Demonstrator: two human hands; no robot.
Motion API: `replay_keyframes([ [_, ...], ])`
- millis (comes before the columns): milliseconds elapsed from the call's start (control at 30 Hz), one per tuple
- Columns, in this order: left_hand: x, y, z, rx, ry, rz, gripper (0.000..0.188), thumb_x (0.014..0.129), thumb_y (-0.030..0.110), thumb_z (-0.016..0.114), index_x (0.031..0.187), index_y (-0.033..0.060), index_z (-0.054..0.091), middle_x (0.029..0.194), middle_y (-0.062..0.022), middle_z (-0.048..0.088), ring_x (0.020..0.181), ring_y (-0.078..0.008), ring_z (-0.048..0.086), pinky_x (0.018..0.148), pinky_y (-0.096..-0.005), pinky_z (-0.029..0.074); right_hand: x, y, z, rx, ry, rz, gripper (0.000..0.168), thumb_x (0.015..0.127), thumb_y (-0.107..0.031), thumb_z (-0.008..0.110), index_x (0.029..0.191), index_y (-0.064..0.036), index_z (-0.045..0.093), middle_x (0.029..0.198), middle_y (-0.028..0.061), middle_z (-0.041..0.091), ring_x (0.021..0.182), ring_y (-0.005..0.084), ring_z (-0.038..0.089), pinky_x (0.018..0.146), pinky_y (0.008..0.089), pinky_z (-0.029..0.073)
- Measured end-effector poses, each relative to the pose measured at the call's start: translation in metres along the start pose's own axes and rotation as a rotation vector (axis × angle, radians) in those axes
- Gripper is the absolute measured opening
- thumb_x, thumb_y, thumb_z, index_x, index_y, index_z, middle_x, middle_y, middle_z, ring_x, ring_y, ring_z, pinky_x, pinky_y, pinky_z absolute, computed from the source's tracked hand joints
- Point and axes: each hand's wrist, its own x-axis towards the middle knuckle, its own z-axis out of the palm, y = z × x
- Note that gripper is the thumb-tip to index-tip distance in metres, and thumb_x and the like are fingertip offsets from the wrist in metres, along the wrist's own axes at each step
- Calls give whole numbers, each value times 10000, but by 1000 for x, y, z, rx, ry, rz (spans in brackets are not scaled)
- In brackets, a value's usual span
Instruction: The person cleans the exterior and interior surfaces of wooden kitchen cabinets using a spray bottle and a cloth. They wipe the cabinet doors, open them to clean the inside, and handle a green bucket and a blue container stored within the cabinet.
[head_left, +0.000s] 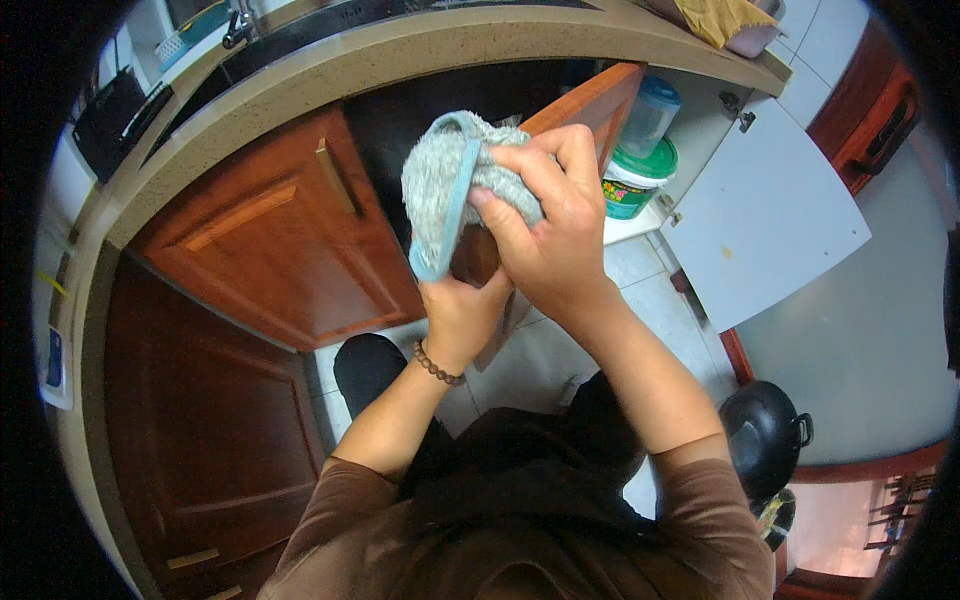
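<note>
My right hand (551, 217) grips a fluffy grey-green cleaning cloth (435, 184) with a light blue edge band, its thumb and fingers pinching the bunched fabric. Just below, my left hand (465, 311), with a brown bead bracelet at the wrist, is at the cloth's lower end; its fingers are hidden, so its hold cannot be told. Both hands are in front of an opened wooden cabinet door (585, 97), seen nearly edge-on. Part of that door is hidden behind the cloth and my right hand.
A white-faced door (765, 217) stands open at right. A green-lidded tub (641, 176) and a clear container (654, 112) stand inside the cabinet. The stone countertop edge (300, 75) curves above. A closed wooden door (292, 232) is at left, a black wok (759, 439) at lower right.
</note>
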Motion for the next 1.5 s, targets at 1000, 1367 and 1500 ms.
replay_keyframes([
  [1000, -7, 21, 5, -42, -47, -166, 544, 674, 81, 717, 1073, 33, 351, 958, -57, 446, 877, -143, 464, 783, -289, 403, 39, 112, -58, -563, -183, 191, 315, 698, -132, 594, 1009, -98, 561, 919, 129, 513, 860, 320, 536, 717, 391, 451],
  [1367, -22, 15, 11, -234, -93, -119, 520, 705, 139, 686, 1075, 10, 345, 983, -125, 360, 897, -205, 436, 741, -317, 405, -6, 12, -34, -69, -164, -14, 380, 675, -183, 688, 1024, -67, 593, 777, 105, 447, 703, 241, 476, 623, 309, 417],
  [1500, -28, 16, 9, -154, -150, -84, 549, 736, 164, 671, 1124, 10, 315, 997, -131, 350, 901, -210, 429, 736, -310, 409, -5, 47, -34, -36, -51, 107, 220, 724, -142, 634, 918, -40, 620, 736, 93, 480, 688, 209, 495, 619, 292, 411],
])
